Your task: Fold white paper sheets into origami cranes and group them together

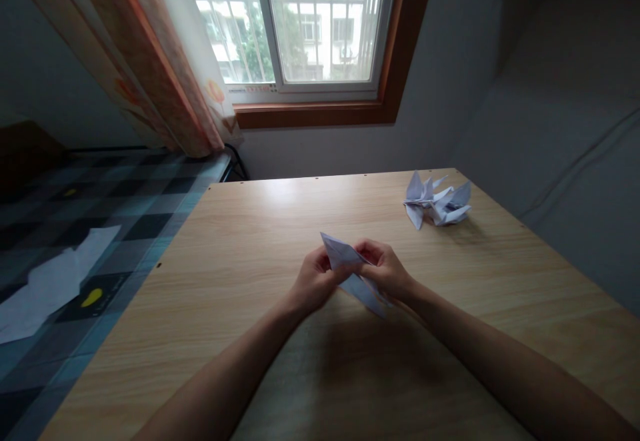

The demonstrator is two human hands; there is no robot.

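Observation:
Between my two hands, above the wooden table (240, 241), is a folded sheet of white paper (340, 252). One pointed end sticks up toward the far left, and another part slants down toward the near right. My left hand (317, 279) is closed on the paper's left side, thumb across its front. On the right side my right hand (386, 269) pinches the paper, its fingers bent behind it. The fingertips of both hands are partly hidden by the paper. Several folded paper figures (440, 201), looking like cranes, lie together at the table's far right.
Left of the table is a bed with a checked cover (130, 228), on which white paper sheets (55, 288) lie. A curtain (165, 61) hangs beside the window (325, 28) behind the table. A grey wall (550, 128) runs along the right edge.

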